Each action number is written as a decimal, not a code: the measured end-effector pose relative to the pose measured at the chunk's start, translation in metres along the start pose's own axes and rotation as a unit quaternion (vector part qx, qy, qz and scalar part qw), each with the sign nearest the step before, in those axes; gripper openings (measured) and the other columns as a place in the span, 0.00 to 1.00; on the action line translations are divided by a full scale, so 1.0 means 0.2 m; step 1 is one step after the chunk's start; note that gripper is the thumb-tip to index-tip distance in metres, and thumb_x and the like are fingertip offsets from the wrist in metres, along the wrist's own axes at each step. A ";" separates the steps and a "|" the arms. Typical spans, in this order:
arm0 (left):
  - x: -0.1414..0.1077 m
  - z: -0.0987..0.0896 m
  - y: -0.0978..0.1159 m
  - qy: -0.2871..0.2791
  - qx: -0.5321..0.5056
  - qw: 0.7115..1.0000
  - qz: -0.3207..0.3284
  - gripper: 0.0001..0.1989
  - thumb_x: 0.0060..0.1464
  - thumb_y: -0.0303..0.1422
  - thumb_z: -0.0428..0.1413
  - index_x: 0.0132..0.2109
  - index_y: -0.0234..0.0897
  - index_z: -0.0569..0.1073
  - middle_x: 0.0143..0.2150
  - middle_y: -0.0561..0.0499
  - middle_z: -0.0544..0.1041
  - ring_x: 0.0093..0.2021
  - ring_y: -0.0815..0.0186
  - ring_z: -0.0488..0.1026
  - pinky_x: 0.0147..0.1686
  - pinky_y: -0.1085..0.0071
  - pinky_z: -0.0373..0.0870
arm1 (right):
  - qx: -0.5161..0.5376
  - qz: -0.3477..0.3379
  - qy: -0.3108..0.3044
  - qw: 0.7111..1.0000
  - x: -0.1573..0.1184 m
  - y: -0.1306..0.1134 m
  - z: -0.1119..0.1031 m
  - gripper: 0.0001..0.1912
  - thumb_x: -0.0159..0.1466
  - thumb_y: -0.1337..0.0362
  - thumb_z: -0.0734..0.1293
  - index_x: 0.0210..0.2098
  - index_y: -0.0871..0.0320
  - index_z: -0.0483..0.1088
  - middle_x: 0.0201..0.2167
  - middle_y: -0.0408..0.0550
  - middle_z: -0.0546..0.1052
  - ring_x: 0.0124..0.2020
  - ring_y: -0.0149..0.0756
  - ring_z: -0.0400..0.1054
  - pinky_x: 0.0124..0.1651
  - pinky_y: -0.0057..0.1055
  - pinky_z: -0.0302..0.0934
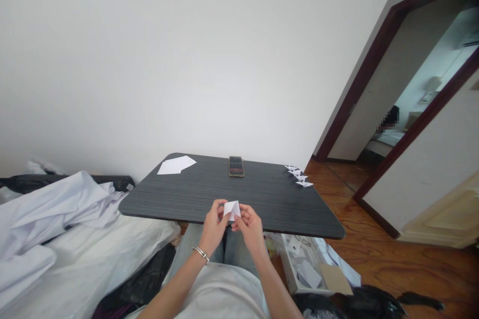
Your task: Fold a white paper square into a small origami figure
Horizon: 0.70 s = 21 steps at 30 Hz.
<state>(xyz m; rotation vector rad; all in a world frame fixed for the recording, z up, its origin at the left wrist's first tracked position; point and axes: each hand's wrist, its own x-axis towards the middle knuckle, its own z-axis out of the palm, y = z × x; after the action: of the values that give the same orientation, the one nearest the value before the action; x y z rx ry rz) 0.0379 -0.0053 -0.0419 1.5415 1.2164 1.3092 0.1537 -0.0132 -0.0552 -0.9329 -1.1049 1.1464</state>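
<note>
Pinching a small folded white paper (232, 208) in the head view, the left hand (213, 219) and right hand (250, 223) had thumbs and fingers nearly closed on its two sides. The paper sat between the fingertips, on the near side of the phone (236, 166), at the front edge of the dark table (209, 189). Flat white sheets (172, 165) lay left of the phone; pointed folded pieces (298, 176) stood in a row to its right. The phone's screen showed lines of writing too small to read; no brand could be made out. Fingers hid the paper's lower corners. Nearer than the phone and to its right, the table edge cut off part of an open box (299, 271). Beyond the doorway, far right of the phone, a patch was pixelated.
</note>
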 end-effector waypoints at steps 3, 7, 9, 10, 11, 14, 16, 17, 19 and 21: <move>-0.01 -0.01 0.01 0.011 0.020 1.000 0.011 0.11 0.50 0.32 0.49 0.41 0.35 0.66 0.31 0.51 0.73 0.29 0.67 0.68 0.28 0.73 0.64 | -0.022 -0.022 0.028 0.999 -0.02 -0.01 0.01 0.13 0.53 0.60 0.65 0.35 0.61 0.65 0.22 0.42 0.71 0.19 0.29 0.66 0.20 0.25 0.64; -0.02 -0.02 0.04 0.023 0.063 0.997 0.039 0.10 0.52 0.33 0.47 0.40 0.36 0.68 0.36 0.49 0.72 0.34 0.66 0.67 0.33 0.72 0.64 | -0.038 -0.033 0.046 0.998 -0.04 -0.03 0.01 0.13 0.53 0.57 0.65 0.33 0.61 0.66 0.22 0.44 0.72 0.19 0.30 0.65 0.21 0.26 0.63; -0.02 -0.02 0.05 0.026 0.071 0.996 0.055 0.10 0.52 0.31 0.46 0.40 0.36 0.68 0.38 0.49 0.71 0.35 0.65 0.67 0.32 0.73 0.63 | -0.043 -0.029 0.044 0.998 -0.04 -0.04 0.01 0.13 0.53 0.57 0.66 0.32 0.61 0.66 0.22 0.44 0.71 0.19 0.30 0.65 0.21 0.26 0.63; -0.02 -0.03 0.06 0.027 0.069 0.995 0.063 0.10 0.52 0.30 0.46 0.41 0.36 0.68 0.41 0.48 0.70 0.36 0.65 0.67 0.31 0.73 0.63 | -0.046 -0.029 0.043 0.998 -0.04 -0.04 0.01 0.13 0.53 0.57 0.66 0.32 0.60 0.66 0.22 0.44 0.71 0.19 0.30 0.65 0.21 0.26 0.63; -0.02 -0.03 0.06 0.028 0.063 0.995 0.071 0.11 0.51 0.29 0.46 0.42 0.36 0.68 0.43 0.47 0.69 0.38 0.65 0.67 0.30 0.73 0.63 | -0.049 -0.028 0.041 0.998 -0.05 -0.05 0.01 0.12 0.53 0.58 0.66 0.33 0.60 0.66 0.22 0.44 0.71 0.19 0.30 0.65 0.21 0.26 0.63; -0.01 -0.05 0.07 0.022 0.041 0.994 0.104 0.16 0.49 0.25 0.47 0.46 0.38 0.67 0.46 0.47 0.68 0.41 0.64 0.67 0.36 0.71 0.64 | -0.053 -0.030 0.033 0.998 -0.05 -0.05 0.02 0.12 0.54 0.58 0.66 0.33 0.60 0.66 0.22 0.44 0.70 0.20 0.30 0.65 0.22 0.26 0.63; 0.00 -0.06 0.08 0.007 0.033 0.992 0.125 0.15 0.49 0.24 0.47 0.44 0.37 0.69 0.45 0.47 0.69 0.43 0.64 0.66 0.41 0.69 0.62 | -0.051 -0.031 0.026 0.998 -0.05 -0.06 0.02 0.12 0.54 0.58 0.66 0.33 0.59 0.66 0.22 0.43 0.70 0.20 0.30 0.65 0.22 0.26 0.62; 0.00 -0.06 0.08 -0.002 0.028 0.992 0.126 0.13 0.50 0.24 0.47 0.42 0.37 0.70 0.44 0.47 0.70 0.44 0.63 0.66 0.42 0.69 0.62 | -0.050 -0.032 0.021 0.998 -0.05 -0.06 0.02 0.11 0.54 0.58 0.66 0.33 0.59 0.66 0.22 0.43 0.70 0.20 0.30 0.65 0.22 0.26 0.62; 0.00 -0.06 0.08 -0.016 0.012 0.994 0.111 0.10 0.51 0.26 0.47 0.39 0.36 0.71 0.42 0.47 0.72 0.43 0.63 0.67 0.41 0.70 0.63 | -0.047 -0.035 0.011 0.998 -0.05 -0.06 0.01 0.11 0.54 0.59 0.65 0.33 0.59 0.66 0.22 0.43 0.70 0.20 0.29 0.64 0.22 0.26 0.62; 0.00 -0.06 0.07 -0.021 -0.003 0.996 0.088 0.08 0.52 0.30 0.48 0.37 0.35 0.70 0.39 0.47 0.72 0.40 0.64 0.68 0.36 0.71 0.64 | -0.045 -0.036 -0.002 0.998 -0.05 -0.06 0.01 0.10 0.55 0.60 0.65 0.32 0.59 0.67 0.21 0.42 0.69 0.20 0.29 0.64 0.23 0.25 0.62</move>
<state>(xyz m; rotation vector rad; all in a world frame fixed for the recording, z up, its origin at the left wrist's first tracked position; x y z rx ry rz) 0.0290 -0.0090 -0.0257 1.6945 1.0699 1.3829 0.1540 -0.0245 -0.0442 -0.9528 -1.1914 1.0472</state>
